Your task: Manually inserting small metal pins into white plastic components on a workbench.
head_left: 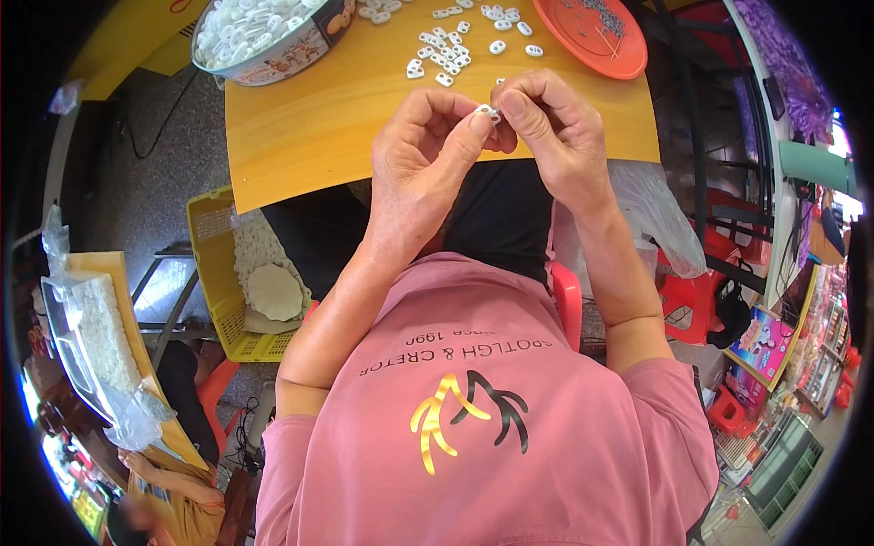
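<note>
just over the near edge of the yellow-brown table (300,150), two bare hands are working on one tiny white piece (490,113). as far as i'm judging, the step in hand is fine lining-up or fitting work on that single part, with one hand steadying and the other fiddling. i'm guessing the next move is calling for a steady hold and a small, careful push or twist, nothing forceful, since something this little could be slipping away easily.

finger-wise, the left hand (414,159) is pinching the white piece between thumb and forefinger, up at the tips. the right hand (566,136) is bringing its thumb and forefinger in right beside the piece, but i'm not able to tell whether those tips are gripping anything, way too small and mostly hidden.

pose is looking pretty relaxed: both elbows are bending out wide, forearms are angling inward, and the hands are meeting in front of the body, with the backs of both partly showing. the other fingers are curling in under the palms.

further back, loose white pieces (446,55) are lying scattered, a big tin (273,65) is holding a heap of pale parts at the left, and a red dish (563,25) is holding thin grey bits (608,18) at the right.
</note>
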`<state>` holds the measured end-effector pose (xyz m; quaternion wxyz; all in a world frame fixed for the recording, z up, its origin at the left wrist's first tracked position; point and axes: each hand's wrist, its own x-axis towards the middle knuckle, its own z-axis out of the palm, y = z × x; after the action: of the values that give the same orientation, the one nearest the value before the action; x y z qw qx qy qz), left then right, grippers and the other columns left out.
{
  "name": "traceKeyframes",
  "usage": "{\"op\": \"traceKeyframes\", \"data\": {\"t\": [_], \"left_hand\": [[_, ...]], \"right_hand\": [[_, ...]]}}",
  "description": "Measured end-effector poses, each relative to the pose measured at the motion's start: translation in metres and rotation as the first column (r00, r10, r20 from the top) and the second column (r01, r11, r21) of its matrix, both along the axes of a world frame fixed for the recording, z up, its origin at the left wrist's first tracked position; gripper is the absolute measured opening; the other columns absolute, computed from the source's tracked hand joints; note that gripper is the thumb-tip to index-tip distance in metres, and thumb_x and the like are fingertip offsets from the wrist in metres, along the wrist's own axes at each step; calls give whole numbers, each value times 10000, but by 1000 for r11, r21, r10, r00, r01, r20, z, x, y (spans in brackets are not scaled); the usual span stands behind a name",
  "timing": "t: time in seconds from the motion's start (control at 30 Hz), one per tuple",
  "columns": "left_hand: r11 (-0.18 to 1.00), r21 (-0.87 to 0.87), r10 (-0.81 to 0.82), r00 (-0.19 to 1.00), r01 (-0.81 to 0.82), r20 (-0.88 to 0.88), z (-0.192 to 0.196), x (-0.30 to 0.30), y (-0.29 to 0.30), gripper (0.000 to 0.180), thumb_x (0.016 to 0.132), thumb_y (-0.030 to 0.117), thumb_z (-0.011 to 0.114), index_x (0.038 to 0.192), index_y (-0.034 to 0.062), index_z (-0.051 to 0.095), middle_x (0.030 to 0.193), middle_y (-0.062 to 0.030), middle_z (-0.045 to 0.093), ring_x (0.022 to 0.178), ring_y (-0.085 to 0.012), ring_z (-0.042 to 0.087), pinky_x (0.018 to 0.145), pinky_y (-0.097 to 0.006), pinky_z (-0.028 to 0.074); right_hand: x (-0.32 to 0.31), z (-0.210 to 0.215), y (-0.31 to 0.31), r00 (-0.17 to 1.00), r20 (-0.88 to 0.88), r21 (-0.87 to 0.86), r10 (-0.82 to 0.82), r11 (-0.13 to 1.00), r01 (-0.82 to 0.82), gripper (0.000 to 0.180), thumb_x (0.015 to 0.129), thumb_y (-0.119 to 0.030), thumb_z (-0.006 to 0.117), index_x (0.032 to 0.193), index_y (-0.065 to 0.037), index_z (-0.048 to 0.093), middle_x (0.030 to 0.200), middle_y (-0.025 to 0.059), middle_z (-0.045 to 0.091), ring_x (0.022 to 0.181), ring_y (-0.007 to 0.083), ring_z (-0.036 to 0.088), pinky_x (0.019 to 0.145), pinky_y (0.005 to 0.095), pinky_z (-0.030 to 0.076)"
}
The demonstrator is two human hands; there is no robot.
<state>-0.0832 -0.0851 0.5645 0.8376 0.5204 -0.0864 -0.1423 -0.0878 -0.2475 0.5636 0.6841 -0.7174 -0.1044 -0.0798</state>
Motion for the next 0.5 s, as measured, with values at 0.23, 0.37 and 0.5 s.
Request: {"op": "traceKeyframes", "data": {"t": [0.23, 0.37, 0.5], "left_hand": [[998, 47, 28, 999, -30, 38, -5, 0, -1, 128, 953, 88, 612, 985, -26, 562, 894, -86, 659, 859, -131, 650, 805, -261, 522], [998, 57, 39, 998, -41, 48, -3, -1, -2, 129, 947, 87, 619, 977, -26, 562, 883, -75, 655, 834, -120, 639, 795, -254, 517], [989, 120, 74, 992, -87, 103, -7, -1, -3, 125, 943, 80, 622, 968, -28, 564, 864, -71, 652, 816, -121, 641, 780, -255, 518]], "right_hand": [[-1, 1, 1, 999, 22, -82, -27, 996, 29, 142, 954, -140, 633, 932, -1, 614, 766, 11, 621, 637, 66, 579, 558, 200, 477], [-1, 2, 0, 999, 16, -95, -29, 995, 31, 140, 950, -138, 637, 926, -1, 615, 760, 11, 622, 636, 65, 585, 554, 203, 480], [-2, 2, 4, 998, 27, -110, -50, 992, 53, 117, 946, -113, 633, 911, -2, 617, 759, 14, 626, 642, 72, 597, 559, 211, 499]]}}
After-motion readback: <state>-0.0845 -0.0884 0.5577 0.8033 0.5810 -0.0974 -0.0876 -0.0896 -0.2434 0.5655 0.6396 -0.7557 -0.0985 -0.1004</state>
